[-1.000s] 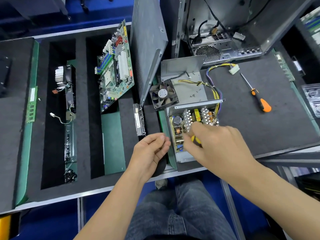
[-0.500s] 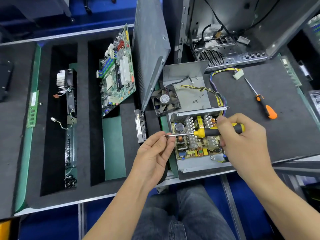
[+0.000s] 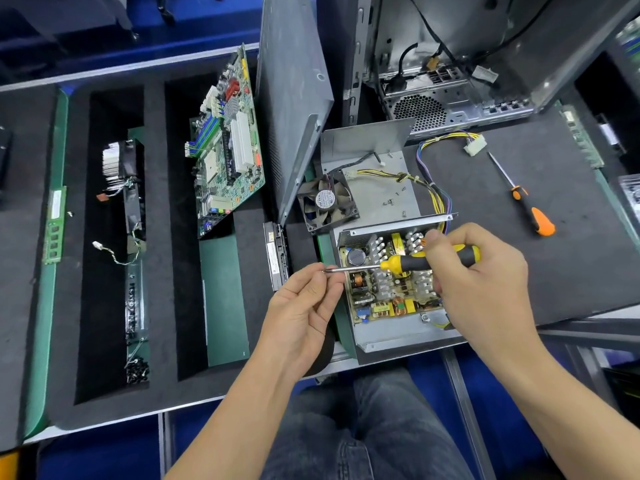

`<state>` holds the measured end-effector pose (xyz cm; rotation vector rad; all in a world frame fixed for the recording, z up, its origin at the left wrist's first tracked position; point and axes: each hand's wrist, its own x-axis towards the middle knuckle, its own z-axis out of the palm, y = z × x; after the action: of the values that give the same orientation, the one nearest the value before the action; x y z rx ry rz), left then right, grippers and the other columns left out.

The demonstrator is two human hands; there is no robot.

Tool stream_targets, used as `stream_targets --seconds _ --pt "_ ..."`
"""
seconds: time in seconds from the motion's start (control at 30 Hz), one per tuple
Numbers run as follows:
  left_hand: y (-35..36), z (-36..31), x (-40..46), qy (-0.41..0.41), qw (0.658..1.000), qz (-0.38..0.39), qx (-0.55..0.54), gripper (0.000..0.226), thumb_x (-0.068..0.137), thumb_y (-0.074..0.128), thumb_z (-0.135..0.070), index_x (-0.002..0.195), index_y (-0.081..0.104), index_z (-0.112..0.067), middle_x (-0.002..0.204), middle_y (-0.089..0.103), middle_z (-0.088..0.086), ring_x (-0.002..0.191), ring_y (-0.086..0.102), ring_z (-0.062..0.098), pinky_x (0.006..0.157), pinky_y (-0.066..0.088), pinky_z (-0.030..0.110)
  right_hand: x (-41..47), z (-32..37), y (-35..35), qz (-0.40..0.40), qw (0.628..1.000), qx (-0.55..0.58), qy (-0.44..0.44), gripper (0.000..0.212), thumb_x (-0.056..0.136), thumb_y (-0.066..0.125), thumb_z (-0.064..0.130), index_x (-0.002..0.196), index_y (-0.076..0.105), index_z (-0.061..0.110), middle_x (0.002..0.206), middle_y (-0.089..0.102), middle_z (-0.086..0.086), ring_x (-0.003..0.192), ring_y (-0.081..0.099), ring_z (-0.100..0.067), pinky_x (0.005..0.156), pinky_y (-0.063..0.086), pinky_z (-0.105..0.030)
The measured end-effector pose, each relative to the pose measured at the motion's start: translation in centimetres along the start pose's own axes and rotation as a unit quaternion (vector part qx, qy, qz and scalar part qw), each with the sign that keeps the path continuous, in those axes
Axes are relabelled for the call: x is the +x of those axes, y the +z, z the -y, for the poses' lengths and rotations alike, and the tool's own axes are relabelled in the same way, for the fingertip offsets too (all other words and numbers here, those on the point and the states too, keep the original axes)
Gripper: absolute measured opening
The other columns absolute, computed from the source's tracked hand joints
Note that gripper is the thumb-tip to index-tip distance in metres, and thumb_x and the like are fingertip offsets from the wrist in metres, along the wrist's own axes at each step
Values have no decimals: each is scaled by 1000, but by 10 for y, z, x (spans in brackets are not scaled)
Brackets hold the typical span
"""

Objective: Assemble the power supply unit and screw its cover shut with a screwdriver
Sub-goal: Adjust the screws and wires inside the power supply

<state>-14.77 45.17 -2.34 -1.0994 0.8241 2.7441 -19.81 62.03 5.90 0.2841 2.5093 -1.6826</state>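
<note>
Power supply unit, open at the counter's near edge, circuit board seated inside. The right hand grips the yellow-and-black screwdriver by its handle, held level above the board; the left hand pinches the shaft tip, probably seating a screw, though none is discernible. The cover lies detached behind the unit, holding loose screws and a yellow wire bundle; the fan leans at its edge. Judged early stage: fan mounting, closing and cover screwing remain.
</note>
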Motion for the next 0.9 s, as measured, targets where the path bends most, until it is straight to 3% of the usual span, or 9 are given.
stream_targets --seconds 0.27,0.37,0.47,0.53,0.63,0.73,0.8,0.9 --pt "-1 3 4 -15 1000 -21 -17 14 71 67 -5 77 79 -5 81 75 12 74 75 17 62 59 20 0 -4 2 -3 1000 1 -14 29 95 60 25 71 58 10 45 57 16 41 33 -8 36 30 -16" --pt "0 2 7 -16 999 -24 -17 13 71 68 -4 78 79 -5 81 75 13 74 75 18 63 59 20 -1 -7 4 -6 1000 1 -20 29 93 63 36 70 60 18 49 61 13 40 44 -4 41 35 -12" --pt "0 2 10 -7 1000 -15 -12 15 74 67 -4 77 82 -9 84 76 11 78 75 16 66 59 20 1 -13 3 29 999 32 27 22 87 66 48 76 59 30 61 68 6 51 59 -8 52 47 -24" --pt "1 1 13 6 1000 -13 -18 17 75 67 -4 87 79 -4 85 76 12 80 75 17 67 59 20 4 -17 2 59 994 75 50 18 85 71 36 84 55 29 79 73 4 69 71 -18 64 58 -33" --pt "1 0 18 20 1000 -10 -13 24 75 68 -3 98 70 0 85 75 13 80 75 19 69 59 21 7 -20 3 49 986 155 47 25 84 76 16 97 54 19 91 74 -4 80 75 -24 73 61 -30" --pt "2 1 20 27 999 8 17 15 75 69 -4 85 80 -7 86 76 13 81 75 19 71 59 21 8 -18 6 19 979 197 54 30 78 81 27 100 63 18 88 75 -7 81 74 -19 69 56 -23" --pt "4 2 19 33 999 21 32 16 76 69 -5 82 82 -12 86 76 11 83 75 18 73 59 21 8 -18 10 23 973 218 66 18 76 80 35 89 72 24 86 75 -6 79 73 -18 69 57 -25" --pt "6 4 19 41 998 28 30 16 77 70 -5 83 82 -12 88 76 11 84 75 18 74 58 21 10 -19 16 12 976 208 63 9 88 73 25 93 70 17 85 76 -8 79 75 -23 67 59 -25"
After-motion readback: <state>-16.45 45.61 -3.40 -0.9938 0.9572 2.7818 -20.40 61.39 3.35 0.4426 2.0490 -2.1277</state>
